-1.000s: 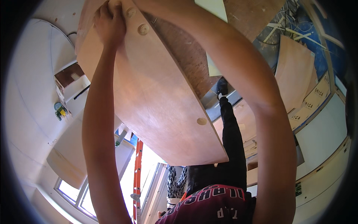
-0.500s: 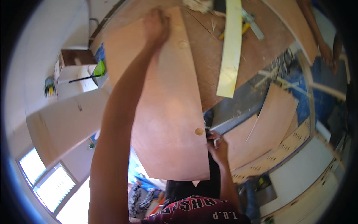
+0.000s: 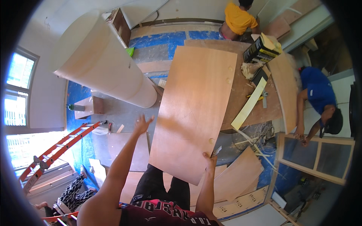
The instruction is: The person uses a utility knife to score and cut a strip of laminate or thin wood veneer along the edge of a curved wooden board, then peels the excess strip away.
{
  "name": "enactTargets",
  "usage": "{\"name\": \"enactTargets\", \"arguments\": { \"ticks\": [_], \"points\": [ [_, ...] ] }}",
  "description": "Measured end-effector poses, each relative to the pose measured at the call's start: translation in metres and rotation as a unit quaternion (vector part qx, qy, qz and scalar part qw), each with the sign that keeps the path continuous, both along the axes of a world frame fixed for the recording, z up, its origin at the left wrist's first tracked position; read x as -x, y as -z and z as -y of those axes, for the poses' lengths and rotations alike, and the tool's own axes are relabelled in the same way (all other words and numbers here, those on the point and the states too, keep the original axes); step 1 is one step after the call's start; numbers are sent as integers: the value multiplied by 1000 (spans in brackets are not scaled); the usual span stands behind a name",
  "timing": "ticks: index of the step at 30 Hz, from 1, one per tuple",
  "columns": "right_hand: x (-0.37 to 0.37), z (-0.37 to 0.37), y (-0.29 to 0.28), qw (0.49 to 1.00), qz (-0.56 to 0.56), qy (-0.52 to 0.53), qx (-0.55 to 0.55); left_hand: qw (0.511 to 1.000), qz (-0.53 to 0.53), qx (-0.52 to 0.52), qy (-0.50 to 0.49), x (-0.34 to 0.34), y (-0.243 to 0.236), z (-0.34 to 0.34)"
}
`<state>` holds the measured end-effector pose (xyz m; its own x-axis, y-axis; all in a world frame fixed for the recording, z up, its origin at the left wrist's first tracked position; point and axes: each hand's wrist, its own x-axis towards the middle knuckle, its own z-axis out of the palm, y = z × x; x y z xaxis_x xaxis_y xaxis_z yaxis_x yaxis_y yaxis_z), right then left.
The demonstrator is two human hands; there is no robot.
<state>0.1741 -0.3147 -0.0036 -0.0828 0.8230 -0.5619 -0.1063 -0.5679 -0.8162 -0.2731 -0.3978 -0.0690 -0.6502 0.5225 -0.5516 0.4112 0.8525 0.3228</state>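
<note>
A large flat plywood panel (image 3: 192,101) lies before me, with round recesses along its right edge. My left hand (image 3: 142,124) is off the panel, to its left, with fingers spread and nothing in them. At the panel's near right edge, my right hand (image 3: 210,161) is closed, its thumb by the edge. A small pale flat piece (image 3: 217,151) sticks up from that hand; its exact kind is unclear. The fingers beneath are partly hidden.
A big white cylinder (image 3: 105,64) stands left, and an orange ladder (image 3: 62,147) is at lower left. A yellow strip (image 3: 250,103) and a black box (image 3: 258,52) rest beyond the panel. One person in blue (image 3: 318,88) bends at right; another in yellow (image 3: 239,19) sits far back.
My left hand has come off the panel's far end and moved back to its left side. The right hand stays by the near right edge. The view has shifted, showing more of the room.
</note>
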Motion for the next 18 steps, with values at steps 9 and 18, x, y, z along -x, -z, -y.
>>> {"name": "enactTargets", "arguments": {
  "ticks": [9,18],
  "points": [
    [-14,-24,-126,955,246,-126,-108,846,388,-157,-330,-135,24,1],
    [51,41,-384,857,401,-123,-298,629,639,-322,-303,-233,-148,-50]
  ]
}}
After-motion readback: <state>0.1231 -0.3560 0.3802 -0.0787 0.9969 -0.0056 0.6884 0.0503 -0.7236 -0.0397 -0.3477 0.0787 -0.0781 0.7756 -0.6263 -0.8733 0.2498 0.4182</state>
